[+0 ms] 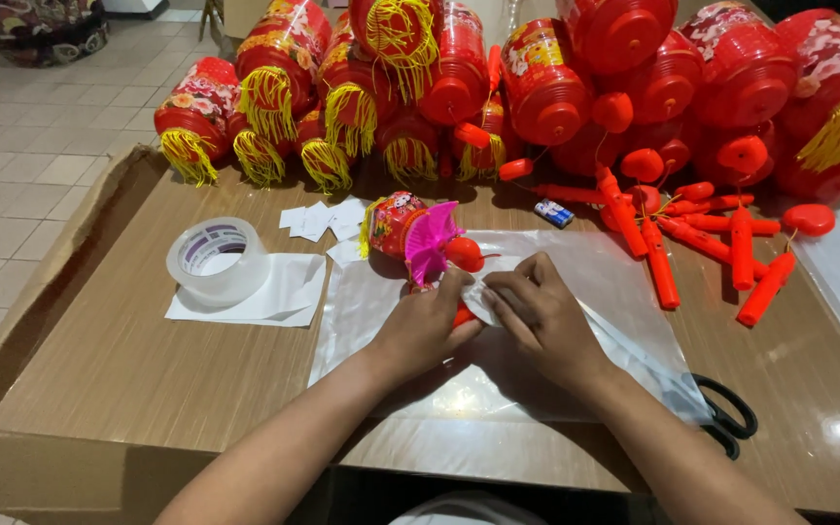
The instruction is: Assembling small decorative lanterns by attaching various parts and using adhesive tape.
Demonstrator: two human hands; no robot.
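1. Left hand (pixel 427 326) rests on the clear plastic sheet (pixel 576 292), fingers curled; fingertips press a fold of it against the red stick handle (pixel 463 315) of the small lantern (pixel 393 224). Can't tell whether it actually pinches the handle.
2. Right hand (pixel 544 319) lies just beside the left one, fingers bent, pinching or tucking the same fold of plastic. The 2 hands touch at the fingertips.
3. Small lantern lies on the sheet at table centre, just above the hands, with a pink fan-shaped piece (pixel 430 243) and a red ball end (pixel 463 254).
4. Progress, my read: this lantern is placed on the sheet and wrapping has only begun; most of the sheet lies flat and unfolded, with no tape on it that I can see.
5. Tape roll (pixel 217 261) sits on white paper at left, untouched. Scissors (pixel 728 416) lie at the right edge of the sheet, partly under the right forearm.
6. Big pile of red lanterns (pixel 537 78) with yellow tassels lines the back of the table (pixel 148 369), all without a plastic wrap as far as visible. Loose red sticks (pixel 692 243) lie at the right.
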